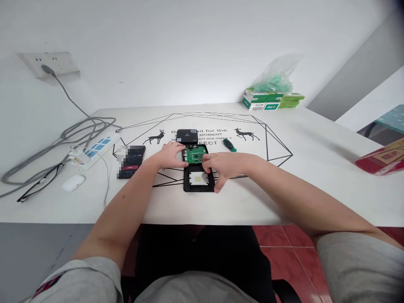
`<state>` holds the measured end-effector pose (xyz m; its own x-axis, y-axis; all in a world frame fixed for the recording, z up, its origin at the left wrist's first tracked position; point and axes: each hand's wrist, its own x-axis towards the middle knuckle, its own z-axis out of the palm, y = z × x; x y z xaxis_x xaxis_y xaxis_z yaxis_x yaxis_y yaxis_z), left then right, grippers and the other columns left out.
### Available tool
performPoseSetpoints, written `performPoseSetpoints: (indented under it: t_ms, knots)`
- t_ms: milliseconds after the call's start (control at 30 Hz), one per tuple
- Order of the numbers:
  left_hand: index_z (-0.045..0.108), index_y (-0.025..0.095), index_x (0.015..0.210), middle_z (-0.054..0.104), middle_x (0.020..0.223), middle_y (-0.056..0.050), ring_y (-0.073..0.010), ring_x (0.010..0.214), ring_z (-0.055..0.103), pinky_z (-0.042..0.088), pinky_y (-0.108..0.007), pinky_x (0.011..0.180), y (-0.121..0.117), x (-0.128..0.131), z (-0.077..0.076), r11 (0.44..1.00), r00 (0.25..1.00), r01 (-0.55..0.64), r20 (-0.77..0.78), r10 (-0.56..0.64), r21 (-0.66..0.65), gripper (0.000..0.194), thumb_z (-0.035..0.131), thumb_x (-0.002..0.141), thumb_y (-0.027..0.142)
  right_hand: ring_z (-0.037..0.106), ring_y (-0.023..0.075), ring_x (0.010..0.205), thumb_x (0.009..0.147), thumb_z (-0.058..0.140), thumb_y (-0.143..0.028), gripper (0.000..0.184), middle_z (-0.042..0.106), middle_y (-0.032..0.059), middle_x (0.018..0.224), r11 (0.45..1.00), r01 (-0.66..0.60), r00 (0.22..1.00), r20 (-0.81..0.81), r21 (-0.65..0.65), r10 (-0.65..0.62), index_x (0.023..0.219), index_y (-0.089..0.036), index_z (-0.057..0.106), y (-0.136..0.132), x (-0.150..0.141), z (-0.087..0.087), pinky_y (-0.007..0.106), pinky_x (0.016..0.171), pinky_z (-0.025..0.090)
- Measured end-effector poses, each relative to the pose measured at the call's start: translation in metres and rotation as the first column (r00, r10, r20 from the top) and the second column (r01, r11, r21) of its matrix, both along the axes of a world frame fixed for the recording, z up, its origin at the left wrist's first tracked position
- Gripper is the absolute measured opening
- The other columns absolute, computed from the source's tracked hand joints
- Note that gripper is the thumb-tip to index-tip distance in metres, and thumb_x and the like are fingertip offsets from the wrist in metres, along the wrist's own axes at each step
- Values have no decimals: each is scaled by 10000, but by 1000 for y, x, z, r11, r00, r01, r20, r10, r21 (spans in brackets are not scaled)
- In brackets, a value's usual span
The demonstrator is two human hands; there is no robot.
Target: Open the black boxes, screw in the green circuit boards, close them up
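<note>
A green circuit board [195,155] sits in a black case near the middle of the table. My left hand [172,155] is at its left side, thumb at the lower corner and fingers at the upper one, gripping the case edge. My right hand [225,164] reaches in from the right, bent fingertips touching the board's lower right corner. Its thumb is spread away, beside the edge of a black cover [186,185] with a silvery metal plate [198,178] inside. Directly behind the board lies a flat black box [186,136]. What is under my right fingertips is hidden.
A green and black screwdriver [229,145] lies right of the board. Leftward are a phone [134,160], white earbud case [74,183], glasses [39,185] and power strip [100,147] with coiled grey cable. Green and white boxes [263,99] stand at the back right; a red package [383,158] is at far right.
</note>
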<state>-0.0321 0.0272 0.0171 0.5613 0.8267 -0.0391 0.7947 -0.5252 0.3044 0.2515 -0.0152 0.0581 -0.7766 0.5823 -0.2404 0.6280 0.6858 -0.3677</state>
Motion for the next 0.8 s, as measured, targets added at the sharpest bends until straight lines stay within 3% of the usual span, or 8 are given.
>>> performPoseSetpoints:
  t_ms: [100, 200, 333, 433, 500, 667, 800]
  knots:
    - [593, 236, 1541, 555, 1630, -131, -404, 1560, 392, 327, -543, 1292, 1, 0, -1, 1000, 1000, -7, 0, 7, 0, 905, 699, 782, 717, 585, 199, 687, 616, 949, -582, 475, 674, 7, 846, 996, -15, 999, 46, -92, 19, 863, -249, 717, 24, -14, 14, 337, 607, 415]
    - [565, 216, 1553, 566, 1613, -142, -414, 1554, 395, 332, -552, 1288, 0, 0, 2, 1000, 1000, -20, 4, 20, -13, 933, 715, 771, 701, 599, 174, 712, 758, 815, -396, 221, 722, -7, 847, 999, 33, 993, -108, -42, -38, 897, -241, 742, 58, -33, 21, 323, 676, 441]
    - [555, 224, 1524, 660, 1447, -142, -421, 1481, 464, 420, -550, 1215, -6, 1, 9, 998, 998, -44, 45, 47, -50, 893, 750, 768, 657, 636, 180, 728, 763, 787, -317, 140, 772, 4, 828, 1000, 16, 999, -30, -10, -16, 865, -221, 791, 87, -62, 10, 316, 688, 448]
    - [634, 268, 1343, 710, 1278, -101, -416, 1404, 518, 472, -537, 1154, -9, 2, 14, 997, 996, -45, 69, 49, -62, 678, 762, 774, 615, 658, 187, 731, 787, 761, -262, 94, 789, 32, 833, 994, 49, 998, -47, 97, -45, 843, -198, 802, 88, -78, -4, 316, 677, 458]
    - [630, 273, 1315, 705, 1246, -99, -418, 1388, 526, 480, -535, 1143, -10, 3, 15, 997, 996, -57, 68, 61, -61, 657, 774, 765, 602, 674, 198, 769, 789, 747, -221, 87, 802, 49, 875, 988, 62, 997, -63, 139, -54, 843, -191, 807, 84, -83, -9, 319, 704, 470]
    - [486, 272, 1567, 658, 1320, -126, -433, 1420, 507, 462, -545, 1168, -10, 3, 13, 995, 995, -77, 55, 81, -68, 936, 787, 756, 629, 678, 222, 747, 777, 739, -184, 69, 798, 71, 826, 982, 62, 998, -43, 180, -56, 802, -183, 803, 76, -87, -6, 345, 694, 467]
    - [311, 275, 1714, 593, 1406, -167, -457, 1438, 503, 453, -574, 1177, -9, 1, 10, 983, 987, -157, 22, 160, -98, 1175, 807, 725, 671, 681, 248, 739, 760, 732, -179, 60, 791, 98, 799, 980, 63, 998, -13, 189, -62, 761, -175, 792, 76, -88, -5, 365, 656, 449]
